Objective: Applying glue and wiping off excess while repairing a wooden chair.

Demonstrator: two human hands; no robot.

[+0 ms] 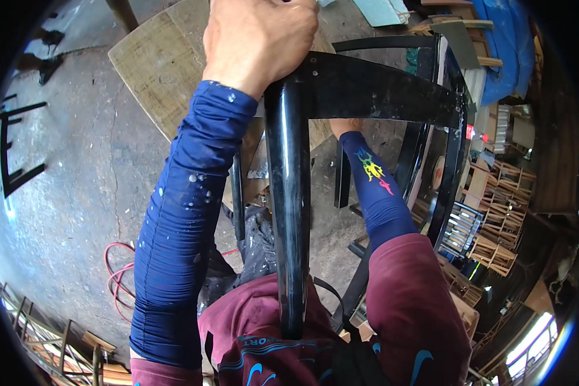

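Note:
A glossy black wooden chair frame (373, 90) stands in front of me, its curved rail crossing to the right and one long leg (288, 193) running down toward my body. My left hand (262, 42) is at the upper edge, over the frame's left corner. Its fingers curl closed there, partly cut off by the picture's edge, so what they hold is hidden. Behind the rail, only the wrist and a bit of my right hand (346, 126) show. The rail hides its fingers. Below the frame lies a worn wooden board top (164, 71).
More black chair frames (453, 186) stand at the right. Beyond them are stacked wooden frames (498, 212) and a blue tarp (505, 51). A red hose (114, 276) coils on the concrete floor at left. Another person's foot (48, 67) shows at far left.

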